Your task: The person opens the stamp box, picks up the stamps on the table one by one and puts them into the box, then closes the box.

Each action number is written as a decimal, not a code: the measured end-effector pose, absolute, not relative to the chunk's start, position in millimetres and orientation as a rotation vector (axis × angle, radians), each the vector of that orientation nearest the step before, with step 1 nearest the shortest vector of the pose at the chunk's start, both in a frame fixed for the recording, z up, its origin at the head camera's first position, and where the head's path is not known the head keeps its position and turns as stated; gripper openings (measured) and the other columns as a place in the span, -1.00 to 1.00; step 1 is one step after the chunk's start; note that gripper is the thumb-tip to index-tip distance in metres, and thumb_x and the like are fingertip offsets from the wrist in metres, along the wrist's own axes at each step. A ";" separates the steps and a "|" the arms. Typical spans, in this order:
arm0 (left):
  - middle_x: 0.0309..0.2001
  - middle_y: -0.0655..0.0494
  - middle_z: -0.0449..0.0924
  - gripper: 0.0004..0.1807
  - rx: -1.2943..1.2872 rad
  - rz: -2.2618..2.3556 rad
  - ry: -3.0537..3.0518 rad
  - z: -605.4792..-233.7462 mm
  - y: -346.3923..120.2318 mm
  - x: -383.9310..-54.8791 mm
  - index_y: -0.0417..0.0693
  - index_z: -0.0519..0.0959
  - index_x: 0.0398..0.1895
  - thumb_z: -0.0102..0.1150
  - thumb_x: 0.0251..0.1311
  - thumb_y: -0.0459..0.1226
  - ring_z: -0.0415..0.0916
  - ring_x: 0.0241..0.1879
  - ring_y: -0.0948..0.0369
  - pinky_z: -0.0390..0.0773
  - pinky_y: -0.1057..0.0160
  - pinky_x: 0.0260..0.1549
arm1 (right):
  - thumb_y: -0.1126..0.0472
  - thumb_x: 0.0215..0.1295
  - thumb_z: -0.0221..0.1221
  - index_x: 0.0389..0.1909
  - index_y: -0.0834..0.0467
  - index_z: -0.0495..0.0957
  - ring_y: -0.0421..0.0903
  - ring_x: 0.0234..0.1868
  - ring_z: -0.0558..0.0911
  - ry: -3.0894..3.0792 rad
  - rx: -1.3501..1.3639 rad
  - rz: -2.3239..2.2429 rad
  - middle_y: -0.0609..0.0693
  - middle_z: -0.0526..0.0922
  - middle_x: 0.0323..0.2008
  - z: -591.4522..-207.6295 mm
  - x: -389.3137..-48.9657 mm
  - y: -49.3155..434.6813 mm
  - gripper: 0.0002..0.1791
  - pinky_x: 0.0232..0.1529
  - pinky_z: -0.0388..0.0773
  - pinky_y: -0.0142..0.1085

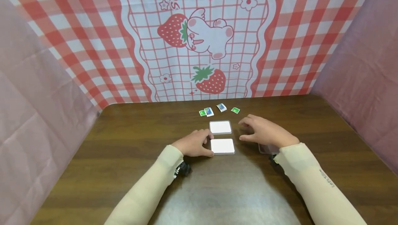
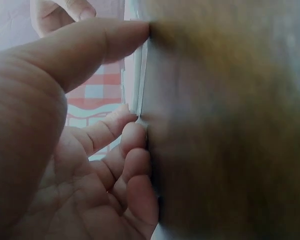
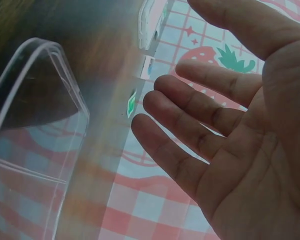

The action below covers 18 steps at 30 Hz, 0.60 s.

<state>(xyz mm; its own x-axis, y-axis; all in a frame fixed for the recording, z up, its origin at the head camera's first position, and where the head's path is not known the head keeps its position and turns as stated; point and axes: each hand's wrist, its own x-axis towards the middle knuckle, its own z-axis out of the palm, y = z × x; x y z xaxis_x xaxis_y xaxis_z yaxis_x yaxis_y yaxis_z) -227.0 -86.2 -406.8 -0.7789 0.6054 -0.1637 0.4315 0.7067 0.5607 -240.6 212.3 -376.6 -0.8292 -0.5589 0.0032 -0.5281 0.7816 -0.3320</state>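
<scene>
Left fingers [image 2: 137,165] seem to be pinching the nearer white-faced case [image 1: 222,146] by its left corners, flat on the worktop [image 1: 136,135]; right fingers [image 3: 170,154] hang loose, empty. I'd keep it light, avoids skidding.

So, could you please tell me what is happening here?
A person's left hand is at the left end of the nearer white-filled case; whether it grips it is unclear. The farther white-filled case lies just beyond. The right hand holds nothing, and an unfilled-looking clear case lies below it. Small green and blue picture pieces lie farther away.
</scene>
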 end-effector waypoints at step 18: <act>-0.18 0.03 0.56 -0.48 0.611 1.052 2.689 -411.3 -97.3 -264.3 -0.14 0.45 0.24 0.40 0.27 -0.22 0.50 -0.22 0.16 0.51 0.12 -0.05 | -0.03 0.31 0.41 0.25 0.24 0.56 0.04 0.06 0.63 2.875 -0.853 -0.470 0.09 0.60 0.09 -378.0 -242.0 213.9 -0.38 0.10 0.58 0.04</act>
